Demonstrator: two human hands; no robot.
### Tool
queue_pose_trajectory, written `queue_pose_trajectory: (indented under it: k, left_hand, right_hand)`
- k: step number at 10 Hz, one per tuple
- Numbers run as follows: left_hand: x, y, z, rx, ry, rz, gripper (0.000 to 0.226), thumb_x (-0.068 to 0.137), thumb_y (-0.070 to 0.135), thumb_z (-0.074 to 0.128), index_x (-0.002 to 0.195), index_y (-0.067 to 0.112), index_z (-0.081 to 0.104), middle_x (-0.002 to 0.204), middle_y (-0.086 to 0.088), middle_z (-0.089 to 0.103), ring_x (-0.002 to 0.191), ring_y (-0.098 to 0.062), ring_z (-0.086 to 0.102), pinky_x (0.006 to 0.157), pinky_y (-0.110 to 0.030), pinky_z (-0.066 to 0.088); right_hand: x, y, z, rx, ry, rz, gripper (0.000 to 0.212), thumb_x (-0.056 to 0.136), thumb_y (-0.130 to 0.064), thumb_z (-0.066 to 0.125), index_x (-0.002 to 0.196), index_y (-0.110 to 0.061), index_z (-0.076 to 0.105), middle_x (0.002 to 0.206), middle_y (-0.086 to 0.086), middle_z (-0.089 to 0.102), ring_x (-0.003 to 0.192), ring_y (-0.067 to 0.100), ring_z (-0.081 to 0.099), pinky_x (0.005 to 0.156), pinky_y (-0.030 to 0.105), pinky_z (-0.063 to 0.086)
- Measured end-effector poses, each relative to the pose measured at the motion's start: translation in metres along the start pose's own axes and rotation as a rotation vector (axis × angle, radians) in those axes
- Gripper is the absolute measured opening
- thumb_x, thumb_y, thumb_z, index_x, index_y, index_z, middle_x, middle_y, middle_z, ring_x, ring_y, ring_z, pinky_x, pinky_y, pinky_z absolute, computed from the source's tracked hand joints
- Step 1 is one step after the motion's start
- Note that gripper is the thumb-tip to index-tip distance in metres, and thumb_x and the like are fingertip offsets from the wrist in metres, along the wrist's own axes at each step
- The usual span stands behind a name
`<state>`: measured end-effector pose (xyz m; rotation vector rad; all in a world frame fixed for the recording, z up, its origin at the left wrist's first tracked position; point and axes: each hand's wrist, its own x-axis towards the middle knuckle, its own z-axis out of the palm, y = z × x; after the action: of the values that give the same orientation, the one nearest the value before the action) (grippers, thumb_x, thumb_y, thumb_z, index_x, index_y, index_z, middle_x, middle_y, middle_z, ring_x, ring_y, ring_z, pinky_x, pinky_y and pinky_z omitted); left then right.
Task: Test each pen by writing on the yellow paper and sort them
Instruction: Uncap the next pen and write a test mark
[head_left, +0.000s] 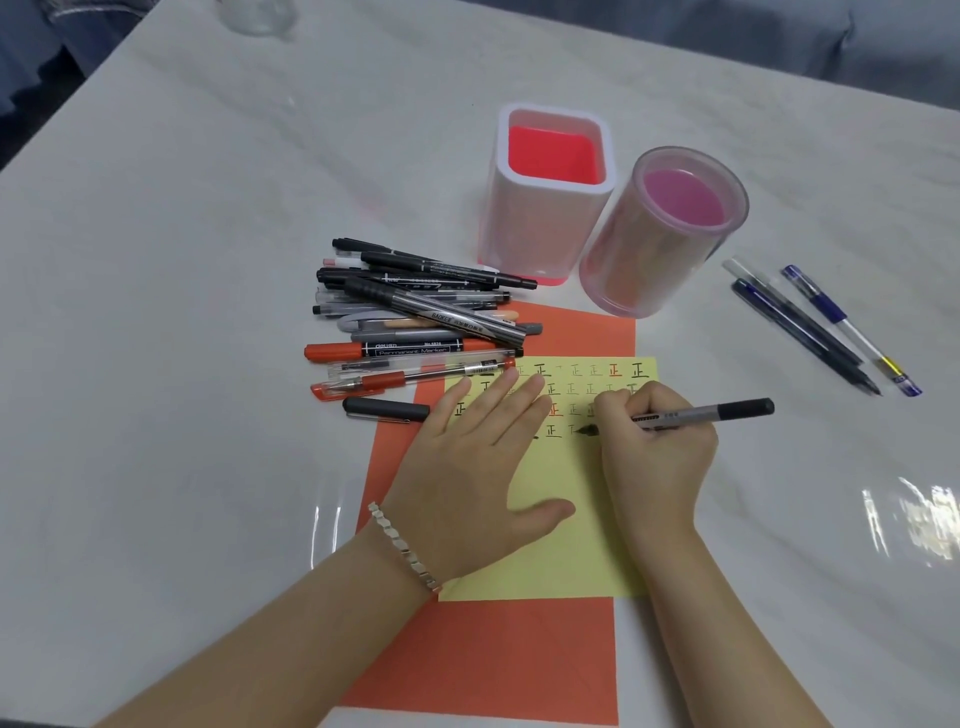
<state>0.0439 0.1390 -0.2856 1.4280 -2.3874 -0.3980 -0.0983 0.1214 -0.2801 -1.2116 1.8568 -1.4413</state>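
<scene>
I look down on a pale marble-patterned table (208, 364). A yellow sheet of paper (561, 545) lies on a larger orange sheet of paper (493, 660) near the middle. My left hand (467, 467), with a silver bracelet (405, 548) at the wrist, lies flat on the yellow paper, fingers spread, holding it down. My right hand (654, 452) is closed around a grey pen with a black end (701, 413), pinching it in a writing grip. Its dark tip touches the yellow paper at the fourth row of small written characters, some black, some red.

Just left of the papers lies a loose pile of black, grey and red pens and markers (415, 317), its near edge overlapping both sheets. A black pen cap (387, 409) lies just near of the pile, beside my left fingers.

Beyond the papers stand two containers, touching or nearly so: a white square pen holder with a red inside (545, 208) and, to its right, a clear round pen holder with a pink inside (660, 234). Well to the right lie three blue and clear pens (821, 327), side by side.
</scene>
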Motion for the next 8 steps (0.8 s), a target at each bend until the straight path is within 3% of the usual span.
queue_pose_trajectory:
  k: [6, 8]
  left_hand:
    - [-0.0006, -0.0007, 0.0006, -0.009, 0.018, 0.004, 0.075, 0.074, 0.064, 0.041, 0.129, 0.013, 0.052, 0.142, 0.002, 0.042, 0.134, -0.014, 0.032, 0.109, -0.040, 0.016]
    - [-0.0008, -0.0008, -0.0003, 0.009, 0.006, 0.009, 0.075, 0.075, 0.064, 0.040, 0.130, 0.014, 0.052, 0.142, 0.002, 0.042, 0.134, -0.014, 0.033, 0.108, -0.040, 0.016]
  right_hand:
    - [-0.0013, -0.0052, 0.0003, -0.024, -0.062, -0.010, 0.026, 0.065, -0.011, 0.050, 0.046, -0.009, 0.032, 0.042, -0.001, 0.031, 0.041, 0.007, 0.031, 0.044, 0.009, 0.025]
    - [-0.0007, -0.0041, -0.0026, -0.041, 0.000, 0.022, 0.026, 0.064, -0.012, 0.048, 0.046, -0.014, 0.028, 0.040, -0.004, 0.027, 0.044, 0.008, 0.024, 0.043, 0.013, 0.020]
